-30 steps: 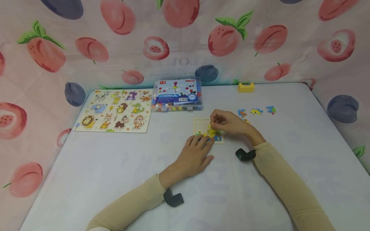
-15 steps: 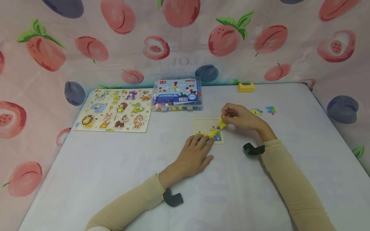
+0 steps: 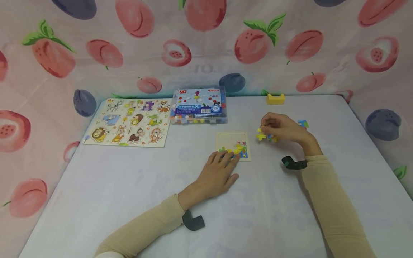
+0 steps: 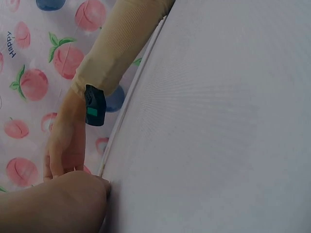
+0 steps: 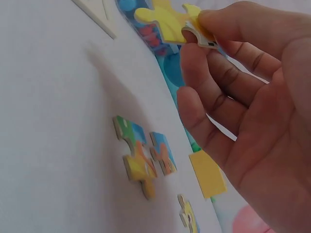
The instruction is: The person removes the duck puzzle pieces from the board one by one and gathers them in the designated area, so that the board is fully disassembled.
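In the head view, my left hand (image 3: 216, 175) rests with its fingers spread on the near edge of a small square wooden puzzle tray (image 3: 233, 133). Several colourful jigsaw pieces lie in the tray's lower part, partly covered by those fingers. To the tray's right, my right hand (image 3: 282, 127) pinches a yellow jigsaw piece (image 3: 260, 135) between thumb and fingers, above the table. The right wrist view shows this yellow piece (image 5: 170, 22) up close. Below it lie loose pieces: a green and orange one (image 5: 133, 145), a blue and brown one (image 5: 163, 153) and a yellow one (image 5: 188, 213).
A board with animal pictures (image 3: 127, 123) lies at the back left. Beside it stands a clear plastic box (image 3: 198, 105) with coloured balls inside. A yellow block (image 3: 275, 99) sits by the back edge of the white-covered table (image 3: 145, 215), before a fruit-print cloth.
My right hand has lifted the yellow jigsaw piece from the tray and carried it rightward, over the loose pieces. The left hand stays in place. The head view has shifted slightly.
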### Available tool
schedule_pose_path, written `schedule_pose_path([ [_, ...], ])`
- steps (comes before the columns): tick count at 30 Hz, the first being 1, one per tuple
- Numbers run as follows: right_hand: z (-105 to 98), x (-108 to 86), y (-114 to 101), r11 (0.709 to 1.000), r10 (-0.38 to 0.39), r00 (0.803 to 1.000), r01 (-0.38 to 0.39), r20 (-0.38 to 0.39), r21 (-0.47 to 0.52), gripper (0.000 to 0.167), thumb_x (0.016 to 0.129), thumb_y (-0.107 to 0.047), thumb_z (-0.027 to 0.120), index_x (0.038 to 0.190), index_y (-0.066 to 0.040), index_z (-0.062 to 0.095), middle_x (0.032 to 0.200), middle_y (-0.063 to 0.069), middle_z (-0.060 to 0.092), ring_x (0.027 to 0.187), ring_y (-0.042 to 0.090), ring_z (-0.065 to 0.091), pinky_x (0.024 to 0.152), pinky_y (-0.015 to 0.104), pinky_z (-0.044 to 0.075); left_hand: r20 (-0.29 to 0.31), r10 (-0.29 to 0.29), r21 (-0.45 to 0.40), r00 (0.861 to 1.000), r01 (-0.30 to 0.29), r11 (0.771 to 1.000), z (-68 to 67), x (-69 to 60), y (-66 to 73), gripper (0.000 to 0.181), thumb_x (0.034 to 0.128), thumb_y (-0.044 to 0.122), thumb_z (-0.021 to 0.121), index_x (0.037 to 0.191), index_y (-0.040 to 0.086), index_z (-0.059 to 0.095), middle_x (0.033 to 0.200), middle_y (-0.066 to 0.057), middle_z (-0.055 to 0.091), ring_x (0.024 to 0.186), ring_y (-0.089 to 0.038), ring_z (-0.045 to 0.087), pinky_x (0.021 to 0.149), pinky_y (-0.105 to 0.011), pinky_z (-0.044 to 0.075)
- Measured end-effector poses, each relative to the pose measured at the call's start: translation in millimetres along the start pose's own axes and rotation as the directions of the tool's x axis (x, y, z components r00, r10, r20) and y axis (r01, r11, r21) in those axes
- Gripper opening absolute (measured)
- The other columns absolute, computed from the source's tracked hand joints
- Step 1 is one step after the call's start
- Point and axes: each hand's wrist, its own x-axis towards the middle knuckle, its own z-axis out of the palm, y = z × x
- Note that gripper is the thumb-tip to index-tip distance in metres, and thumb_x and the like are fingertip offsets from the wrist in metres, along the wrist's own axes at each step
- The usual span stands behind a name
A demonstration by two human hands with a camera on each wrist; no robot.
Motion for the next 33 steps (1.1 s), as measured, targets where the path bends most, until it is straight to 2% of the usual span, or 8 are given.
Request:
schedule_pose_path([
  [5, -6.8, -4.6, 4.1, 1.0, 0.006, 1.0, -0.006, 0.005, 0.012, 0.018, 0.092, -0.016, 0.062, 0.103, -0.004, 0.054, 0.094, 0.013, 0.06, 0.083, 0.023, 0.059, 0.071, 0.031, 0.052, -0.005, -0.003, 0.001, 1.0, 0.003, 1.0, -0.3, -0.1, 0.5, 0.058, 0.099, 0.044, 0.037, 0.15, 0.016, 0.028, 0.148, -0.007, 0.036, 0.137, -0.026, 0.029, 0.114, -0.048, 0.022],
  [9, -10.0, -9.1, 5.6, 0.998, 0.057, 0.998, -0.057, 0.004, -0.006, 0.02, 0.092, -0.017, 0.061, 0.104, -0.003, 0.054, 0.094, 0.014, 0.061, 0.082, 0.026, 0.058, 0.072, 0.031, 0.052, -0.003, -0.007, 0.0, 1.0, 0.007, 1.0, 0.3, -0.9, 0.8, 0.059, 0.099, 0.045, 0.037, 0.15, 0.017, 0.028, 0.148, -0.007, 0.036, 0.137, -0.026, 0.03, 0.114, -0.047, 0.022],
  [14, -15.0, -15.0, 7.3, 0.991, 0.126, 0.992, -0.127, -0.023, -0.048, 0.022, 0.092, -0.022, 0.061, 0.106, -0.006, 0.056, 0.1, 0.011, 0.062, 0.087, 0.021, 0.058, 0.079, 0.028, 0.049, -0.005, -0.008, 0.0, 1.0, 0.008, 1.0, 1.5, -1.6, 0.8, 0.059, 0.099, 0.045, 0.037, 0.15, 0.017, 0.028, 0.148, -0.006, 0.036, 0.137, -0.026, 0.03, 0.114, -0.047, 0.022],
  [20, -25.6, -20.9, 10.2, 0.988, 0.13, 0.99, -0.134, -0.053, -0.073, 0.019, 0.093, -0.019, 0.06, 0.108, -0.007, 0.056, 0.102, 0.01, 0.062, 0.089, 0.016, 0.058, 0.08, 0.02, 0.046, -0.014, -0.008, -0.001, 1.0, 0.008, 1.0, 1.1, -0.2, 0.2, 0.059, 0.0988, 0.045, 0.037, 0.15, 0.017, 0.028, 0.148, -0.007, 0.036, 0.137, -0.026, 0.03, 0.114, -0.047, 0.022],
  [28, -38.9, -32.1, 16.5, 0.971, 0.206, 0.976, -0.213, -0.07, -0.111, 0.024, 0.092, -0.025, 0.061, 0.109, -0.009, 0.057, 0.104, 0.007, 0.061, 0.089, 0.013, 0.057, 0.078, 0.02, 0.047, -0.006, -0.011, -0.011, 1.0, 0.011, 1.0, -0.1, -0.4, 1.2, 0.059, 0.0989, 0.044, 0.038, 0.15, 0.017, 0.028, 0.148, -0.007, 0.035, 0.138, -0.026, 0.029, 0.114, -0.047, 0.022],
  [33, -46.7, -40.1, 20.5, 0.962, 0.235, 0.969, -0.243, -0.073, -0.126, 0.025, 0.092, -0.025, 0.062, 0.109, -0.006, 0.058, 0.1, 0.007, 0.062, 0.087, 0.012, 0.058, 0.077, 0.02, 0.048, -0.012, -0.008, 0.002, 1.0, 0.008, 1.0, 1.0, -0.8, 0.7, 0.058, 0.0991, 0.044, 0.036, 0.15, 0.017, 0.028, 0.148, -0.007, 0.036, 0.138, -0.026, 0.03, 0.114, -0.048, 0.022],
])
